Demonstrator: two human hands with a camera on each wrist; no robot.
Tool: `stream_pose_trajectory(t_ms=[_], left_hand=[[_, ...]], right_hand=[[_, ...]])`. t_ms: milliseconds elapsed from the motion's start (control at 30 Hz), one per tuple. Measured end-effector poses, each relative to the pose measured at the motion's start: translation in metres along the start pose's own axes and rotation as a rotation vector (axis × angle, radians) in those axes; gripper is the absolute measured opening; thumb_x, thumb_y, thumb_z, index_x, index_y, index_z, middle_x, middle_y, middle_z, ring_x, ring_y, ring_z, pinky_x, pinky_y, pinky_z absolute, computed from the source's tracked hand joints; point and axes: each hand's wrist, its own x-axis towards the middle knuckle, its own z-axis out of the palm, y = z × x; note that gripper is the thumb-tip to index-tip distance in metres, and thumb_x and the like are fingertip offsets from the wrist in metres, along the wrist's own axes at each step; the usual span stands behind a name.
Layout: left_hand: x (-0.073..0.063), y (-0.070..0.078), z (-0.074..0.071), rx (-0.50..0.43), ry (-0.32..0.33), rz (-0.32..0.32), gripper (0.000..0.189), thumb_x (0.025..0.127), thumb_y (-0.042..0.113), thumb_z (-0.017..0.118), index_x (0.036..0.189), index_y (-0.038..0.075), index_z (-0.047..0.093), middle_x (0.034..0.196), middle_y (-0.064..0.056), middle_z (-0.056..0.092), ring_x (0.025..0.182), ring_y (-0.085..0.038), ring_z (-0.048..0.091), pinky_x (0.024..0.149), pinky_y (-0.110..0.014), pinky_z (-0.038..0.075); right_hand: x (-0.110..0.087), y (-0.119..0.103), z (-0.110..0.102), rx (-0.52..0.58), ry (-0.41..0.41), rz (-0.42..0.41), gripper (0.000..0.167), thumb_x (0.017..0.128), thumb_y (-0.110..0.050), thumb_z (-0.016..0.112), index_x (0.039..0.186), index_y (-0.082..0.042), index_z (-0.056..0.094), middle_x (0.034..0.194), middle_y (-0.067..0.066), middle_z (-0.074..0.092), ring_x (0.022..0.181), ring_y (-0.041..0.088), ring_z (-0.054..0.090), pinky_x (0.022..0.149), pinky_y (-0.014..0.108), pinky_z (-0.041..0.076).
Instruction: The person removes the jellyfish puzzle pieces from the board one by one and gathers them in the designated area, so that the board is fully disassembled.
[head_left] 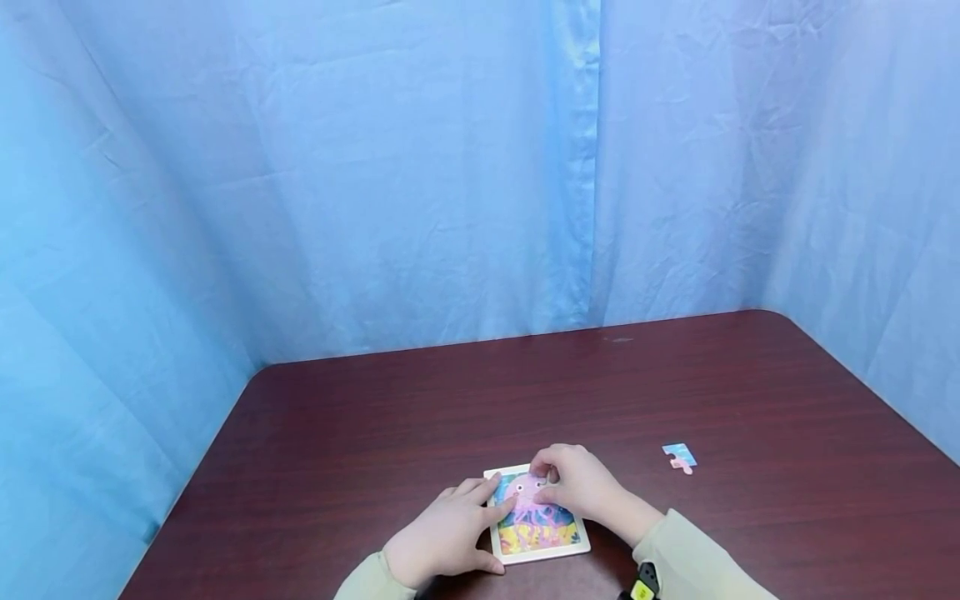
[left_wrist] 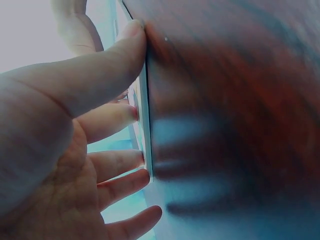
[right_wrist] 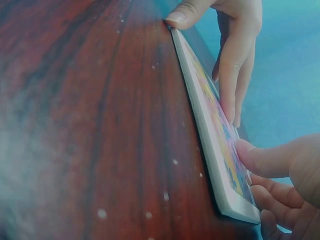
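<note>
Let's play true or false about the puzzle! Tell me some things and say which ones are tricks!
1. The puzzle has a red border. False: its border is white.
2. The left hand touches the puzzle. True.
3. The right hand is up in the air, far from the puzzle. False: its fingers are at the puzzle.
4. One loose piece lies on the table. True.
5. The curtains are green. False: they're blue.
</note>
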Motion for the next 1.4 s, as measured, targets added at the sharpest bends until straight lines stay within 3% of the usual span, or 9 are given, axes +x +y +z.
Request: stream_pose_trajectory(t_ms=[233,633,1067,1400], left_hand=[[0.0001,-0.0002,0.0001,-0.010,-0.007,-0.004,0.076,0.072,0.054,0.072,0.138,0.025,0.050,0.146,-0.009,0.043,0.128,-0.021,0.044,0.097,-0.039,0.042],[0.0009,0.0004,-0.0014,0.002,-0.008,0.001,0.077,0.071,0.056,0.072,0.138,0.025,0.050,0.146,-0.009,0.043,0.127,-0.020,0.044,0.095,-0.038,0.043],[0.0015,0.0013,-0.0028,0.007,-0.012,0.004,0.076,0.072,0.056,0.072,0.138,0.025,0.050,0.146,-0.010,0.043,0.127,-0.021,0.044,0.095,-0.038,0.044],[0.0007,0.0013,-0.0018,0.014,0.009,0.008,0.076,0.071,0.055,0.073,0.137,0.025,0.052,0.145,-0.009,0.044,0.125,-0.021,0.045,0.094,-0.038,0.044]], right_hand=[[0.0007,-0.0006,0.0025,0.032,-0.005,0.038,0.023,0.066,-0.009,0.082,0.083,-0.014,0.067,0.071,-0.008,0.054,0.062,0.003,0.043,0.058,0.020,0.038],[0.0005,-0.0067,0.0012,0.055,-0.024,0.087,0.030,0.068,-0.007,0.081,0.096,-0.003,0.072,0.071,-0.006,0.054,0.061,0.005,0.043,0.056,0.020,0.037],[0.0027,-0.0015,0.0025,0.089,0.004,0.034,0.026,0.065,-0.004,0.082,0.080,-0.013,0.064,0.071,-0.007,0.049,0.063,0.003,0.041,0.058,0.020,0.036],[0.0013,-0.0007,0.0057,0.085,0.033,0.033,0.027,0.066,-0.007,0.083,0.080,-0.016,0.062,0.074,-0.007,0.053,0.067,0.005,0.048,0.060,0.020,0.040]])
